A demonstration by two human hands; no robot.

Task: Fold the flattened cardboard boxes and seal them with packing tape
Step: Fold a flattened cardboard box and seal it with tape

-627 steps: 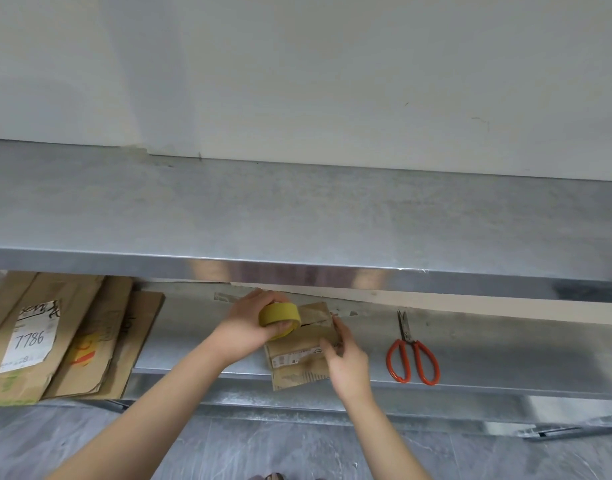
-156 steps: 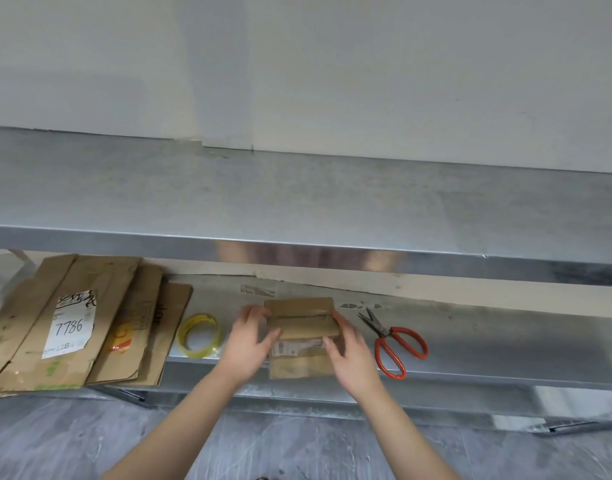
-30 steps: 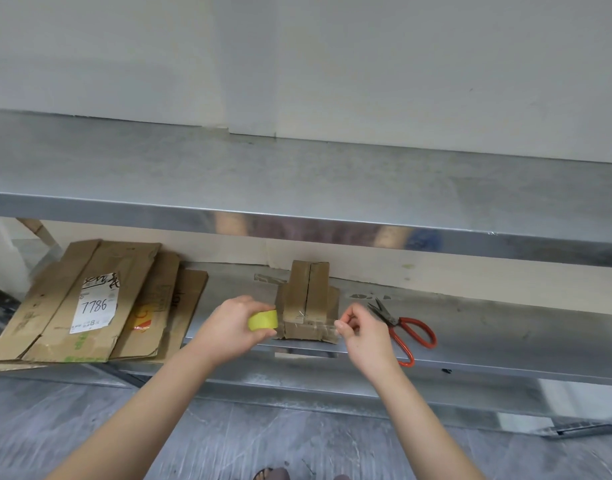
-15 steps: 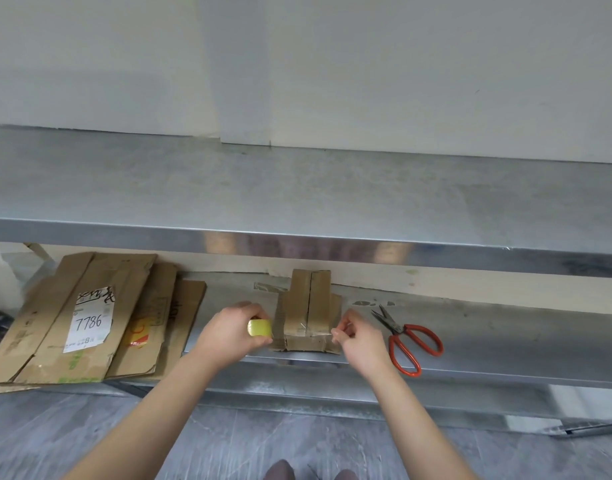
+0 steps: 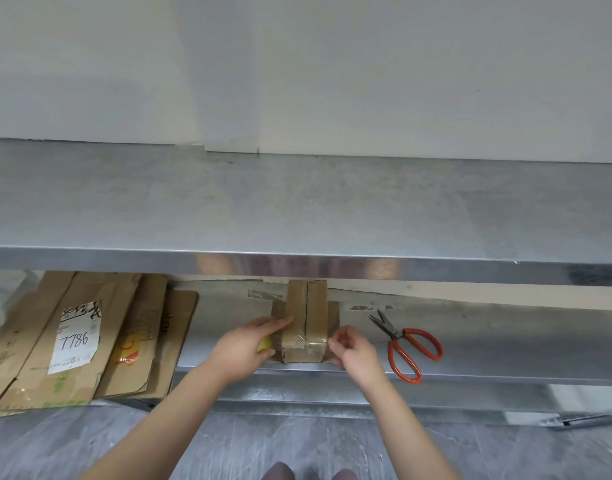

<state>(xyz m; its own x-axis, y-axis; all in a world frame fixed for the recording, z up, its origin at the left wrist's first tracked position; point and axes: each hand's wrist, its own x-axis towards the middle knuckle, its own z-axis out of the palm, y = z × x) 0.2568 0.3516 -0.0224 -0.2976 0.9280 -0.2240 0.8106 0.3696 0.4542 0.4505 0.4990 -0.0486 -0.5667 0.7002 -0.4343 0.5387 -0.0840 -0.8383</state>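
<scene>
A small folded cardboard box [image 5: 306, 318] stands on the lower metal shelf [image 5: 488, 344], its flaps meeting in a centre seam. Clear tape runs across its near end. My left hand [image 5: 244, 344] grips a yellow tape roll [image 5: 264, 345] against the box's left side, its fingers lying along that side. Most of the roll is hidden by the hand. My right hand [image 5: 349, 344] pinches the tape's end at the box's near right corner.
Several flattened cardboard boxes [image 5: 72, 337] lie stacked at the left of the lower shelf, one with a white "7786" label. Red-handled scissors [image 5: 406, 344] lie to the right of the box. The upper shelf [image 5: 297, 209] overhangs the work area.
My left hand with the tape roll has moved in against the box's left side. My right hand stays pinching the tape at the right corner. The camera has tilted slightly.
</scene>
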